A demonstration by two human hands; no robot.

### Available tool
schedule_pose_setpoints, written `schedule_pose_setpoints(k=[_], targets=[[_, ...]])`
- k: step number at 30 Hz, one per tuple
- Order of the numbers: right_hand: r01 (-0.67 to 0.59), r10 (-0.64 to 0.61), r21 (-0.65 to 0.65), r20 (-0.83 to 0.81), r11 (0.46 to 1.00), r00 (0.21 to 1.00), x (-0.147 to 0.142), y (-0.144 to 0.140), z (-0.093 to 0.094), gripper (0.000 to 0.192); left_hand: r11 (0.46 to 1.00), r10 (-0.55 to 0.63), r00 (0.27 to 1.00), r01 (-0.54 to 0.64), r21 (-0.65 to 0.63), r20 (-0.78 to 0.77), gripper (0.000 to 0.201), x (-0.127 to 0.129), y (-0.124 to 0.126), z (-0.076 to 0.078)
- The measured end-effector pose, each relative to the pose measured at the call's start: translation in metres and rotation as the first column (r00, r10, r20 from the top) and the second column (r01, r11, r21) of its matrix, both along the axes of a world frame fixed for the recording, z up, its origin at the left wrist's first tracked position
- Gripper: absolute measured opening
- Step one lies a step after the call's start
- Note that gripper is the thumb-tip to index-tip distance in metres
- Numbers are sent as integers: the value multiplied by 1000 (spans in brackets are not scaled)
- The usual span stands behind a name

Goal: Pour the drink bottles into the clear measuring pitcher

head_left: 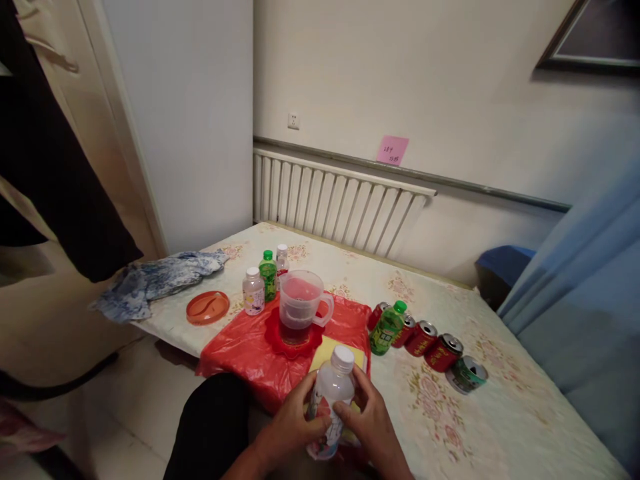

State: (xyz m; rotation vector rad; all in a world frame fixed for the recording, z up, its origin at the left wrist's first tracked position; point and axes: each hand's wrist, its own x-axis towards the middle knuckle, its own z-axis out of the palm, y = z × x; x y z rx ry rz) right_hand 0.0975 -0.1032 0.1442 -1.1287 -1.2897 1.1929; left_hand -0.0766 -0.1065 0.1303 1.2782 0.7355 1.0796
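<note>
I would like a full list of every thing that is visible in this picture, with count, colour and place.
held bottle: 1, clear with white cap, near edge, in both hands
jug: 1, clear, reddish liquid inside, on red mat
red plastic sheet: 1, red, under the jug
yellow pad: 1, yellow, behind the held bottle
small bottles: 3, one green and two pale, left of the jug
orange lid: 1, orange, left part of the table
cloth: 1, blue and white, left corner
lying green bottle: 1, green, right of the sheet
cans: about 5, red, the last one green, lying in a row
table: 1, pale flowered cover
radiator: 1, white, on the wall
pink note: 1, above the radiator
left hand: 1, on the bottle
right hand: 1, on the bottle
</note>
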Motion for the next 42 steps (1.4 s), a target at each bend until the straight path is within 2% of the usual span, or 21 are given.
schedule_pose_setpoints(k=[3, 7, 11, 13, 17, 20, 22, 25, 31, 36, 39, 42], targets=[[50, -54, -37, -102, 998, 993, 1, 0, -6, 74, 983, -88, 968, 123, -137, 235, 59, 2, -2, -5], [124, -135, -70, -179, 990, 975, 4, -2, -9, 77, 918, -68, 858, 254, -304, 510, 45, 8, -12, -21], [155, -167, -72, -217, 985, 962, 5, -4, -8, 77, 798, 2, 809, 353, -489, 587, 49, 12, -20, -41], [151, -164, -79, -212, 985, 963, 5, -4, -5, 74, 771, 56, 813, 334, -543, 580, 52, 12, -21, -46], [89, -99, -81, -137, 993, 986, 11, -2, 5, 64, 786, 185, 837, 189, -589, 515, 57, 7, -16, -46], [160, -160, -3, -17, 987, 987, 21, -2, 14, 58, 816, 221, 852, 106, -568, 476, 53, 2, -13, -46], [222, -230, 75, 104, 972, 968, 27, -2, 20, 54, 842, 228, 862, 59, -537, 453, 47, -1, -13, -49], [227, -258, 142, 275, 964, 926, 32, -4, 27, 46, 872, 217, 884, 15, -489, 414, 40, -5, -15, -53], [198, -226, 110, 432, 974, 873, 27, -3, 29, 46, 904, 184, 916, -15, -428, 355, 38, -15, -20, -53], [113, -125, 54, 437, 992, 891, 26, -2, 24, 46, 911, 122, 940, 22, -412, 318, 41, -22, -24, -56], [66, -71, 27, 413, 997, 908, 29, -2, 22, 41, 905, 9, 954, 120, -409, 299, 47, -28, -25, -55], [17, -15, -3, 401, 1000, 916, 32, -2, 22, 39, 897, -136, 963, 219, -383, 232, 56, -37, -24, -47]])
